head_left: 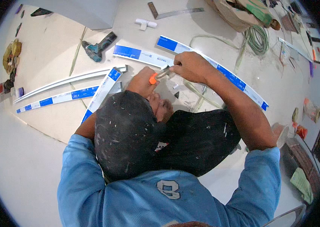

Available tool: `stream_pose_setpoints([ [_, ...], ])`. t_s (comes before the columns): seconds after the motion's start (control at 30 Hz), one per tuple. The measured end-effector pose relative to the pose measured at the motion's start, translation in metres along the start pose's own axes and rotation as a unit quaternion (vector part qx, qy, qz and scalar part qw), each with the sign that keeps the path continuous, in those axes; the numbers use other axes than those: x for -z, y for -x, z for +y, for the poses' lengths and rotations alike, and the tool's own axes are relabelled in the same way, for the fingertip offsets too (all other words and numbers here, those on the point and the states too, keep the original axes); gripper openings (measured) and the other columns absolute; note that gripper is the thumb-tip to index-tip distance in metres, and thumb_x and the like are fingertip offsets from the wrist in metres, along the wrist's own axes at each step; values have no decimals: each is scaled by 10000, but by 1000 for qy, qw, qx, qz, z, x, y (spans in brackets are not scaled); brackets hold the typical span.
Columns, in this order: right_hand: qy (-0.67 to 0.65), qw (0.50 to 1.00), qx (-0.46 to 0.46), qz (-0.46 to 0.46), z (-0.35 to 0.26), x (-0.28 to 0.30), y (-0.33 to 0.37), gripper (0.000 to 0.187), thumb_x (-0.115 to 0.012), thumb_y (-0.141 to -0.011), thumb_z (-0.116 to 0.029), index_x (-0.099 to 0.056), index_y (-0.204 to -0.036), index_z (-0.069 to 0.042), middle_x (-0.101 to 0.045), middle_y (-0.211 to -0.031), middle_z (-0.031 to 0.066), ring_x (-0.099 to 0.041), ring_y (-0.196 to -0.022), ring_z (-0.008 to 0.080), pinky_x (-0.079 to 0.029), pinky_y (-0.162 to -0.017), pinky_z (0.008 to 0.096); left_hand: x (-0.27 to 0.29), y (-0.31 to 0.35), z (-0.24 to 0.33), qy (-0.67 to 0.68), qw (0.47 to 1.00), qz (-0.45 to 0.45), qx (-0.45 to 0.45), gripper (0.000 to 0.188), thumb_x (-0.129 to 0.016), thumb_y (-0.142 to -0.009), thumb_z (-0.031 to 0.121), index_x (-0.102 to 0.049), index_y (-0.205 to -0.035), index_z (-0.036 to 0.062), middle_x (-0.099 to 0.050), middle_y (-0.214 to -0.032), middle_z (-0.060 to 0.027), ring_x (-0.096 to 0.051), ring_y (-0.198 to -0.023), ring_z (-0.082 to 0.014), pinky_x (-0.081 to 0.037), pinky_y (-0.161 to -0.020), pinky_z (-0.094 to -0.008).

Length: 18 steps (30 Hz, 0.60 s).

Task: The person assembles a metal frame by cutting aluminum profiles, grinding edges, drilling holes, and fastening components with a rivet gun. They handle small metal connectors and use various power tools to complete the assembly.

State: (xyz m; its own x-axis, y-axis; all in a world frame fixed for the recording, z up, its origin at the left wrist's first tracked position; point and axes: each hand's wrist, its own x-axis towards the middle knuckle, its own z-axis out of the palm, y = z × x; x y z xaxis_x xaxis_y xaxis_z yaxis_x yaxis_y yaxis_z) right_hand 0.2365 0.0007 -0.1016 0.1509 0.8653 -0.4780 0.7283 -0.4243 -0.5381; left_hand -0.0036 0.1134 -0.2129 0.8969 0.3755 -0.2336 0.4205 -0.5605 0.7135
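My left hand (pixel 141 81) is closed around a small tool with an orange part (pixel 153 78), just above my bare foot. My right hand (pixel 192 66) comes in from the other side, with thumb and fingers pinched at the pale, shiny end (pixel 163 72) of that tool. The tool's exact kind is unclear. Beyond my hands lie a white strip with blue film (pixel 133 53) and a longer strip of the same sort (pixel 220 68), which passes behind my right hand and forearm. Another blue-and-white strip (pixel 101 90) slants beside my left knee.
A cordless drill (pixel 98 47) lies on the floor at the far left. Farther off are a white tee fitting (pixel 145 24), a metal square (pixel 178 13) and a coiled green cord (pixel 257 39). More strips (pixel 58 99) stretch left. A pillar (pixel 86 13) stands at the back.
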Motion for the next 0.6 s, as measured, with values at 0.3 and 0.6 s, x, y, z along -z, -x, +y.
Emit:
stream_pose_setpoints([
  [0.3, -19, 999, -23, 18, 28, -55, -47, 301, -618, -937, -232, -760, -977, 31, -756, -990, 297, -746, -926, 467, -582, -885, 544, -28, 20, -40, 88, 994, -51, 50, 501, -785, -942, 193, -630, -1380, 5, -660, -1299, -245, -641, -1226, -437, -540, -1037, -467],
  [0.6, -119, 987, -95, 56, 80, -14, -36, 237, -645, -848, -187, -681, -843, 48, -721, -793, 211, -727, -717, 337, -586, -709, 452, -44, 20, -70, -246, 960, -56, 120, 333, -741, -947, 291, -685, -1148, 31, -676, -1156, -194, -670, -1142, -403, -555, -980, -520],
])
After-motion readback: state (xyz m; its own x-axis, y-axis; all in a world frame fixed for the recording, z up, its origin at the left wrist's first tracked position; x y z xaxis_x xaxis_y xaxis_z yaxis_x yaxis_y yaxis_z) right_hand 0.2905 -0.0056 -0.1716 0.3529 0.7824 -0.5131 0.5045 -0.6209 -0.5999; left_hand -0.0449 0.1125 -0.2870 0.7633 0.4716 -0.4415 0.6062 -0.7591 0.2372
